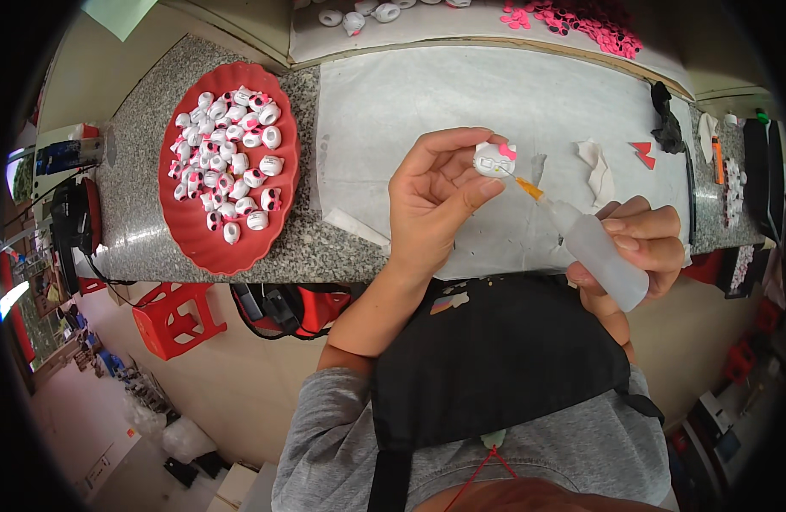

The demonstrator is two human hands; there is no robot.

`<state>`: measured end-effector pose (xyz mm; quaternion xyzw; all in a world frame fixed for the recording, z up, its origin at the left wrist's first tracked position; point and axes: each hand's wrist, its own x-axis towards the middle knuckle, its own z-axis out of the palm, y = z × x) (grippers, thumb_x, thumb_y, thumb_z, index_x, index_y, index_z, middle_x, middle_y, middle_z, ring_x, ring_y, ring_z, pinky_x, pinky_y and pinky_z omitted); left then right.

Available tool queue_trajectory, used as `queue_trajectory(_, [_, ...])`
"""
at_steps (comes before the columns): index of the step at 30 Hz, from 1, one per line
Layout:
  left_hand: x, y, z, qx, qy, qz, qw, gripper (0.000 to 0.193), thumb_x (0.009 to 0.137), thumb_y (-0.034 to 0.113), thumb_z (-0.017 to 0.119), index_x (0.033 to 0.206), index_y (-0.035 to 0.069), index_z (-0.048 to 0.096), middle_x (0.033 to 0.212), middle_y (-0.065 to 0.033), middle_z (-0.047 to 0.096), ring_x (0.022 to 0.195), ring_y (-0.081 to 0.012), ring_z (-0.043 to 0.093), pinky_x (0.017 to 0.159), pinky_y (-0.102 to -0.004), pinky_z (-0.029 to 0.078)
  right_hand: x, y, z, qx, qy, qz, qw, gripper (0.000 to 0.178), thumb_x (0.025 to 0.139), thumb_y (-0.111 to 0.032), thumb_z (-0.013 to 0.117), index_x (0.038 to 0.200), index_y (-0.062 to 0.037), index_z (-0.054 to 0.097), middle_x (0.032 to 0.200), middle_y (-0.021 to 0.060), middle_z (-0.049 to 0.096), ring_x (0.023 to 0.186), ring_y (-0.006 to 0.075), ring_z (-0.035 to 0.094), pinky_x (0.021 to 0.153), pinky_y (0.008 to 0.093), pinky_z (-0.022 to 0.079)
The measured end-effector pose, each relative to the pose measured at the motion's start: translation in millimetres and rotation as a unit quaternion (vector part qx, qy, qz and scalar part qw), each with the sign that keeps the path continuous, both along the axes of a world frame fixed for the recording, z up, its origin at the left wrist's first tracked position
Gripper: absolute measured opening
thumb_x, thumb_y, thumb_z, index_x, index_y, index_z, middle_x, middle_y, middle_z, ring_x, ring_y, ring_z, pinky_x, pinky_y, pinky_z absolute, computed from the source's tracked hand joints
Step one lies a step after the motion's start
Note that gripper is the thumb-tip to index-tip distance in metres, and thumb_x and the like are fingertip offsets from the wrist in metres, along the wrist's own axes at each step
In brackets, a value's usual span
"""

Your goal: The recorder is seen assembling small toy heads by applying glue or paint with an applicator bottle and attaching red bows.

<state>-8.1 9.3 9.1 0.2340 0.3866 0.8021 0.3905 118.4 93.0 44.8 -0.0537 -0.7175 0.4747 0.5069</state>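
My left hand (436,200) pinches a small white cat-head figure with a pink bow (494,159) between thumb and fingertips, above the white sheet (495,102) on the counter. My right hand (636,243) grips a translucent squeeze bottle (602,256) with an orange needle tip (529,189). The thin needle touches the face of the figure.
A red scalloped tray (278,218) heaped with several similar white-and-pink figures sits left on the granite counter (137,154). Pink bow pieces (581,21) lie at the far edge. Scraps of paper (599,166), a red piece (641,154) and black items (666,119) lie right. Red stools (175,320) stand below.
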Motion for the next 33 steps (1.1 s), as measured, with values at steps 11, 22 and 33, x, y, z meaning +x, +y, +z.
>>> queue_trajectory(11, [-0.5, -0.1, -0.9, 0.004, -0.003, 0.008, 1.000, 0.036, 0.067, -0.002, 0.057, 0.100, -0.002, 0.042, 0.097, -0.0152, 0.049, 0.087, -0.0179, 0.051, 0.077, -0.0310, 0.042, 2.9, 2.0, -2.5, 0.009, 0.017, 0.016, 1.000, 0.047, 0.043, 0.000, 0.077, 0.080, -0.0039, 0.048, 0.082, 0.0100, 0.048, 0.056, 0.0122, 0.046, 0.051, 0.0216, 0.041])
queue_trajectory(22, [0.2, -0.2, -0.5, 0.006, -0.001, -0.005, 1.000, 0.036, 0.067, -0.002, 0.057, 0.100, -0.001, 0.043, 0.097, -0.0147, 0.050, 0.087, -0.0178, 0.051, 0.079, -0.0306, 0.041, 0.9, 1.1, -2.2, 0.028, 0.009, -0.014, 0.999, 0.036, 0.055, -0.007, 0.071, 0.081, -0.0057, 0.046, 0.077, 0.0076, 0.046, 0.055, 0.0109, 0.041, 0.047, 0.0205, 0.038])
queue_trajectory(33, [0.3, 2.0, -0.6, -0.017, -0.006, -0.009, 1.000, 0.030, 0.068, -0.009, 0.053, 0.096, -0.002, 0.044, 0.097, -0.0113, 0.050, 0.091, -0.0144, 0.049, 0.079, -0.0253, 0.041, 5.3, 3.2, -4.4, 0.009, 0.015, -0.017, 1.000, 0.035, 0.058, -0.005, 0.068, 0.082, -0.0058, 0.043, 0.076, 0.0085, 0.043, 0.055, 0.0116, 0.040, 0.046, 0.0200, 0.037])
